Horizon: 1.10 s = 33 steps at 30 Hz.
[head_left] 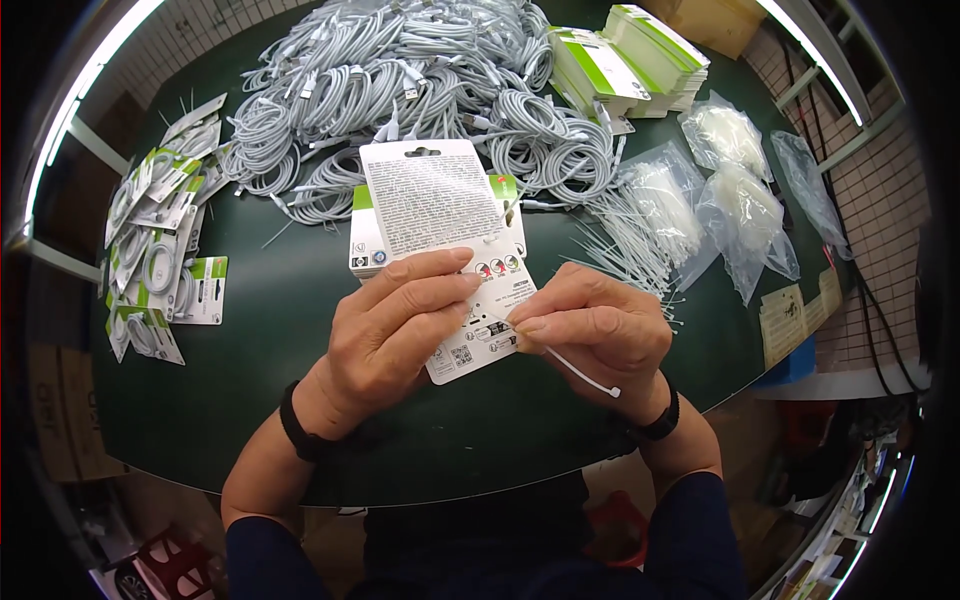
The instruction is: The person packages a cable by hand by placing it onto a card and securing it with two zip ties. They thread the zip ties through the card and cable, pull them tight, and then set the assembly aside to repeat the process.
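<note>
My left hand point(395, 315) grips a white printed backing card point(430, 195) with a hang hole at its top, tilted over the table in front of me. The fingers lie across the card's face, and the thumb is hidden. At the card's right edge, my right hand point(605, 320) pinches a thin white cable tie point(588, 377), whose head end hangs out below the fingers. The tie's other end meets the card near small holes; whether it passes through them I cannot tell. Beneath lies a stack of green and white cards point(362, 240), partly covered. The card's far side is hidden.
A large heap of coiled grey cables point(360, 100) covers the back. Carded cables point(160, 265) are piled at left. Card stacks point(655, 70) stand at back right. Loose cable ties point(625, 250) and clear bags of ties point(740, 205) lie at right on the dark green table point(250, 400).
</note>
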Motion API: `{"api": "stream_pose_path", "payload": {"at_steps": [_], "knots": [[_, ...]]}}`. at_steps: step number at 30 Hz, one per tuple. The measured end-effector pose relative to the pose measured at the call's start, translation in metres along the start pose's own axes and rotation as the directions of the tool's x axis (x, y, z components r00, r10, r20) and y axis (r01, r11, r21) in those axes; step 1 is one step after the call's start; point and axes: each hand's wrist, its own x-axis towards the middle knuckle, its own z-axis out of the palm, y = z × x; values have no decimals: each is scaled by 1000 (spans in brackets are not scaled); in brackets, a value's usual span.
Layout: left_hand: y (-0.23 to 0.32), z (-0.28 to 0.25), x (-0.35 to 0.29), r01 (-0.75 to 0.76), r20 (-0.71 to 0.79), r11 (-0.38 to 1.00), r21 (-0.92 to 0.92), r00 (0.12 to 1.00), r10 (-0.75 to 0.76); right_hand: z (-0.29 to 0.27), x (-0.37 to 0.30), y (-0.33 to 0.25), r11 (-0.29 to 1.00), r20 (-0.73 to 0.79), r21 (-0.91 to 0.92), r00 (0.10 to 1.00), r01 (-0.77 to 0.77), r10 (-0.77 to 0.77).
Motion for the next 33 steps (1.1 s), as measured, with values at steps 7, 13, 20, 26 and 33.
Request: {"api": "stream_pose_path", "payload": {"at_steps": [7,13,20,26,33], "knots": [[18,-2,2,-39,70,997,72,997,34,-5,6,-2,997,106,-50,992,-61,66],[58,-19,13,-46,100,984,170,995,29,-20,13,-17,956,230,107,942,-273,243],[71,-9,13,55,109,995,-88,993,-46,-28,10,-11,692,507,442,795,-571,333],[74,-1,9,532,190,641,-554,830,-524,-17,3,-2,525,451,547,758,-652,471],[47,16,2,553,226,168,-816,573,-788,-21,3,6,550,-65,669,697,-501,714]]}}
